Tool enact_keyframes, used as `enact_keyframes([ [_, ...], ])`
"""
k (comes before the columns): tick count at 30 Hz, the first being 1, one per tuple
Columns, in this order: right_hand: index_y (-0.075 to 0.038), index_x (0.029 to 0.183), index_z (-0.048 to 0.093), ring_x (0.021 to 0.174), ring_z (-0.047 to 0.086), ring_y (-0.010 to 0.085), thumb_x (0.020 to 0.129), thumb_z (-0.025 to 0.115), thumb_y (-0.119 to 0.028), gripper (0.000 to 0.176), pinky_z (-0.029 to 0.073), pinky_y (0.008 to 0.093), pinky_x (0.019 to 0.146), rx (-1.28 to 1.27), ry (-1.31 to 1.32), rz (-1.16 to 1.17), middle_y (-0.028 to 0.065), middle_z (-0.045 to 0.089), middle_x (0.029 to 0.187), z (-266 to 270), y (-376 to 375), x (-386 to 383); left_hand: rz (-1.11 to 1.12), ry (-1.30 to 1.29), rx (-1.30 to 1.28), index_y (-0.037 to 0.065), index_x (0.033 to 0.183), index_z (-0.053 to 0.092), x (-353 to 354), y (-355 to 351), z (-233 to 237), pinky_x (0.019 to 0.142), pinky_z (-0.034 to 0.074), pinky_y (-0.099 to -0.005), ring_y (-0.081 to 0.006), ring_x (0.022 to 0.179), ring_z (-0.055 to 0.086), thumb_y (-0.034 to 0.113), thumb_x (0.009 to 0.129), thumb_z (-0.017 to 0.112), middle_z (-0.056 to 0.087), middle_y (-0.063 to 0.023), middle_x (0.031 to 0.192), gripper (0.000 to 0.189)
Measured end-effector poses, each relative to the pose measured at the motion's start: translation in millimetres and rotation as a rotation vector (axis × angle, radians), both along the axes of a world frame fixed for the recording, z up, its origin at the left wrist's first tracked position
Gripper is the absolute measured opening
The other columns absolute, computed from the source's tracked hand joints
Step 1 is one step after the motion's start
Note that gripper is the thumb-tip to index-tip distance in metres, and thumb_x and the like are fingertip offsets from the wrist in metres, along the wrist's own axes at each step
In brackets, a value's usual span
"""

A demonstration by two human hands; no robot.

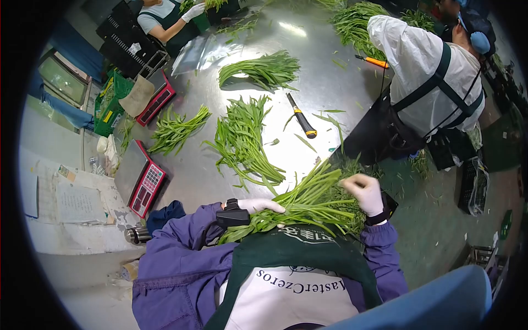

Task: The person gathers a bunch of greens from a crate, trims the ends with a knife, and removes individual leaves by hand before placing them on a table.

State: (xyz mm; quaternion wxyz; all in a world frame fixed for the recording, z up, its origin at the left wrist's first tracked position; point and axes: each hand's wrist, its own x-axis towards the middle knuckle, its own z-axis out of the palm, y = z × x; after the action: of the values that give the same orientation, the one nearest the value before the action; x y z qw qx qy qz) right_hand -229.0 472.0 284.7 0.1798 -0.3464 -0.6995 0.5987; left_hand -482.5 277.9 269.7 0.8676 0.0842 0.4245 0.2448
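My left hand (258, 206), in a white glove, is closed around a bunch of water spinach (308, 195) held against my apron. Its stems fan out to the right, and leaves stick out below the hand. Beside the stem ends is my right hand (364, 193), also gloved, with fingers curled and pinched together; whatever they hold, if anything, I cannot make out. Another bunch of greens (242, 137) lies on the metal table just beyond. To its right rests a knife (301, 118) with a black and yellow handle, among loose leaves.
Two red-edged scales (147, 187) (157, 99) stand at the left near a small bunch (179, 129) and a green crate (111, 102). More greens (261, 70) lie farther back. A co-worker (429, 77) stands at the right, by an orange-handled knife (375, 62); another person (165, 25) works at the far left.
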Motion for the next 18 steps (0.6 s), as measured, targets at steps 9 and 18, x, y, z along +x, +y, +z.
enact_keyframes([
  [9,-0.008,0.092,0.069,0.070,0.056,0.0201,0.076,0.068,-0.013,0.017,0.045,0.0323,0.067,0.602,-0.038,0.124,0.0037,0.062,0.078,53.8,-17.3,-2.3,-0.045,0.029,0.123,0.001,0.105,0.060,-4.7,8.6,-0.1,0.074,0.047,-0.0246,-0.0118,0.081,0.059,0.029,0.091,0.052,0.064,-0.0045,0.091,0.032],
  [18,-0.008,0.083,0.071,0.078,0.059,0.0256,0.075,0.070,-0.020,0.014,0.046,0.0358,0.072,0.368,-0.119,0.350,0.0080,0.064,0.078,15.9,-35.1,-18.1,-0.080,0.022,0.113,0.002,0.101,0.061,-3.3,1.8,10.8,0.075,0.046,-0.0229,-0.0101,0.081,0.057,0.035,0.092,0.050,0.064,-0.0037,0.093,0.035],
])
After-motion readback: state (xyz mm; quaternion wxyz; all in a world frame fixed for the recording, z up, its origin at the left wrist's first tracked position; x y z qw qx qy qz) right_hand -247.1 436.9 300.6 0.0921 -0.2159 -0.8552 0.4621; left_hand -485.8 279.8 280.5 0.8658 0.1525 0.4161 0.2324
